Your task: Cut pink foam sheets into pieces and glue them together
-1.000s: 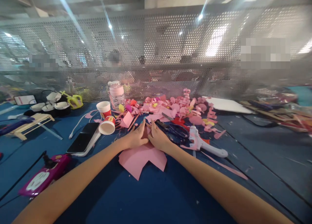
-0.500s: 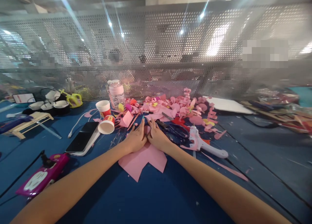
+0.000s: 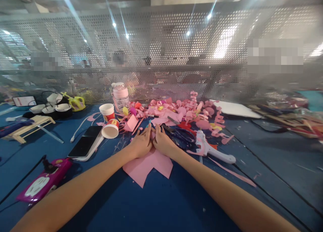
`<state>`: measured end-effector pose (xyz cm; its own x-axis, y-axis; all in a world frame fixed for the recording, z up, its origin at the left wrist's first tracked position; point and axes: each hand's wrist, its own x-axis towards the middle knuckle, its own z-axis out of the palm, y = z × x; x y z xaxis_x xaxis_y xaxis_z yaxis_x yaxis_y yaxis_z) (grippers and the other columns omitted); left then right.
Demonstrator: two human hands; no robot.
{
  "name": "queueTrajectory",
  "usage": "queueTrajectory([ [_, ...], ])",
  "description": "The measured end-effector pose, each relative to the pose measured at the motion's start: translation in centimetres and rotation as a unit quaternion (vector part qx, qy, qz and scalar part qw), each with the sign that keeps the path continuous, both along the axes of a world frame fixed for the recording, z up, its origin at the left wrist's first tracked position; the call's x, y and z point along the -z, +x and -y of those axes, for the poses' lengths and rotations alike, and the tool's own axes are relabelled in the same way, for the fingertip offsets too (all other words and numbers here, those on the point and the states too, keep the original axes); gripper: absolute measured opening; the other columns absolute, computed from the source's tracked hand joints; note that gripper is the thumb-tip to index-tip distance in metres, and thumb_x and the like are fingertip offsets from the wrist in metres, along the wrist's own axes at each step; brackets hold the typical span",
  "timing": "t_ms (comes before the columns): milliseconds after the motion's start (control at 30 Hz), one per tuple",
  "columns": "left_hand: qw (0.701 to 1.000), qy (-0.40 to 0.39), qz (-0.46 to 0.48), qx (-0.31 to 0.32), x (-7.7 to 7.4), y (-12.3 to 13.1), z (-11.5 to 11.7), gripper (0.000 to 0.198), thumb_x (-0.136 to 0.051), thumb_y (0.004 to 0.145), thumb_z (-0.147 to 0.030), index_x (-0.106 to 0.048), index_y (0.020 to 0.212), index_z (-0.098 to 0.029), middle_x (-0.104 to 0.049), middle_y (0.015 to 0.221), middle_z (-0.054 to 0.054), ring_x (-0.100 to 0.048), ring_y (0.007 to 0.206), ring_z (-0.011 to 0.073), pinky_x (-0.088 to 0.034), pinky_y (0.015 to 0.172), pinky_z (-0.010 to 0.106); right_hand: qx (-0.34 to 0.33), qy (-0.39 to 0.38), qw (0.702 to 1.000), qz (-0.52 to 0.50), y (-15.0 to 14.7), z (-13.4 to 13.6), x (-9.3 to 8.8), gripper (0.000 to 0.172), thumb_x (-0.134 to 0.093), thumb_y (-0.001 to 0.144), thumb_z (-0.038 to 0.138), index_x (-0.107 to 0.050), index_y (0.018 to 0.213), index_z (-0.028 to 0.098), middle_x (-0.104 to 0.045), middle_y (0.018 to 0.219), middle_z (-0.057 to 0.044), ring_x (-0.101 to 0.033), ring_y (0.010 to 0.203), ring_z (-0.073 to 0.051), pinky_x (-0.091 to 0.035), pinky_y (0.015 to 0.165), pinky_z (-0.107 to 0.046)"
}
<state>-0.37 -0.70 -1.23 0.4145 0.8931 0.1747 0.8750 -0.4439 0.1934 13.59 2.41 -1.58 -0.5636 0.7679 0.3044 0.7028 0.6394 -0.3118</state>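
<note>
Both hands meet over a pink sheet of paper [image 3: 143,166], which lies on the blue tabletop with its notched lower edge toward me. My left hand [image 3: 140,145] holds its upper left part, fingers close together and pointing away from me. Something small and blue [image 3: 149,122] shows at those fingertips; its kind is too small to tell. My right hand [image 3: 163,141] grips the paper's upper right part, its thumb side against the left hand. The paper's upper end is mostly hidden by the fingers. Just right of my right hand lie dark-handled scissors [image 3: 185,134].
Pink paper cuttings [image 3: 176,111] heap up behind the hands. A white glue gun [image 3: 214,151] lies right. To the left are a phone [image 3: 85,141], paper cups [image 3: 110,129], a water bottle [image 3: 121,95] and a magenta power strip [image 3: 46,183]. A perforated screen [image 3: 161,53] stands behind.
My fingertips have shifted slightly over the paper's upper end, the left ones drawn a little toward me. The pink sheet stays in place.
</note>
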Motion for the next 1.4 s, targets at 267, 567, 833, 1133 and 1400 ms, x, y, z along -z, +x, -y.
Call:
queueTrajectory([
  [267,0.999,0.015,-0.029,-0.007,-0.56,0.20,0.26,0.074,-0.034,0.079,-0.018,0.007,0.137,-0.001,-0.047,0.127,0.023,-0.041,0.122,0.0239,-0.023,0.102,0.043,0.001,0.010,0.999,0.048,-0.35,0.10,-0.22,0.071,-0.039,0.065,0.008,-0.016,0.129,-0.013,-0.062,0.099,-0.022,-0.060,0.091,-0.024,-0.016,0.104,-0.042],
  [567,1.000,0.011,-0.016,-0.001,-0.69,0.35,0.38,0.075,-0.036,0.076,-0.014,0.004,0.138,-0.003,-0.044,0.130,0.022,-0.041,0.121,0.0256,-0.025,0.102,0.043,0.002,0.026,0.997,0.078,-0.37,0.27,-0.49,0.060,-0.038,0.068,0.009,-0.027,0.125,-0.004,-0.064,0.095,-0.017,-0.062,0.083,-0.022,-0.018,0.104,-0.040],
  [833,1.000,0.005,-0.011,0.020,-0.46,0.12,0.26,0.076,-0.035,0.077,-0.015,0.011,0.138,-0.007,-0.032,0.139,0.020,-0.026,0.130,0.0246,-0.022,0.103,0.046,0.011,0.021,0.996,0.080,-0.47,0.42,-0.62,0.057,-0.039,0.069,0.009,-0.029,0.123,-0.006,-0.063,0.093,-0.017,-0.061,0.085,-0.023,-0.018,0.103,-0.043],
  [1133,0.998,0.042,-0.022,0.037,-0.43,0.23,0.24,0.077,-0.036,0.076,-0.015,0.009,0.138,-0.006,-0.031,0.139,0.020,-0.031,0.128,0.0245,-0.024,0.103,0.041,0.026,0.006,0.998,0.061,-0.55,0.44,-0.60,0.050,-0.040,0.064,0.006,-0.036,0.114,0.000,-0.058,0.099,-0.018,-0.058,0.092,-0.024,-0.030,0.098,-0.040],
  [1400,0.999,0.031,-0.017,0.029,-0.68,0.36,0.40,0.079,-0.036,0.074,-0.012,0.010,0.137,-0.002,-0.047,0.128,0.020,-0.039,0.123,0.0247,-0.022,0.104,0.043,0.051,-0.011,0.997,0.054,-0.47,0.87,-0.84,0.048,-0.041,0.066,0.008,-0.033,0.114,0.006,-0.054,0.104,-0.019,-0.060,0.082,-0.024,-0.043,0.082,-0.039],
])
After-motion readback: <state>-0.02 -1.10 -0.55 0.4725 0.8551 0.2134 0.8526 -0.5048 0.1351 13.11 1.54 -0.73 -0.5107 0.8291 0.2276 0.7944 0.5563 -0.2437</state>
